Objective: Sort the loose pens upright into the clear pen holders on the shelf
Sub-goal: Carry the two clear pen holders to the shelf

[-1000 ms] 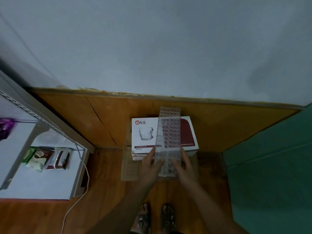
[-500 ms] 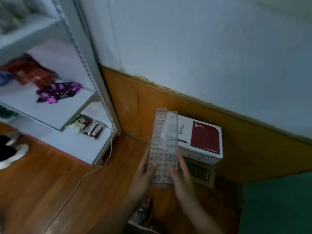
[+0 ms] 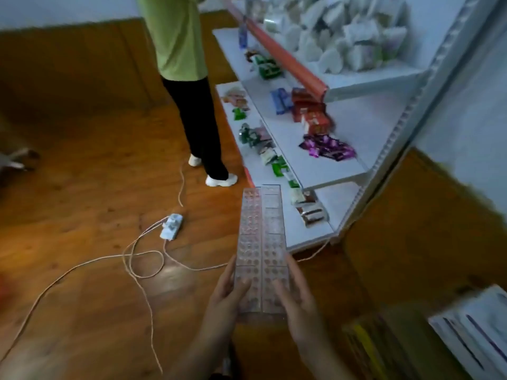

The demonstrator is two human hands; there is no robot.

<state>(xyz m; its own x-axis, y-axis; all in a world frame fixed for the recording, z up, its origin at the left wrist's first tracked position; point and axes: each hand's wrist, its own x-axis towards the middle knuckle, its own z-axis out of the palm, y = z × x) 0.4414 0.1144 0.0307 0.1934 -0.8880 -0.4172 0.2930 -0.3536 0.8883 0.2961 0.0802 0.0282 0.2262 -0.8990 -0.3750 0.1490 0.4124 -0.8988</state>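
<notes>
Clear perforated plastic pen holders (image 3: 262,242), lower centre, are pinched at their near end between thumbs and fingers of left hand (image 3: 227,296) and right hand (image 3: 300,307); best kept level toward the white metal shelf (image 3: 329,174), right.

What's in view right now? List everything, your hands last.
clear pen holders: two, it seems, transparent, centre, side by side
shelf unit: one, white, right
white packets: many, top shelf
red boxes: several, middle shelf
purple packets: cluster, middle shelf
green packets: several, along shelf fronts
power strip: one, white, floor, cables attached
other person: one, green top, black trousers, beside shelf
left hand: grips holders' left edge
right hand: grips holders' right edge
</notes>
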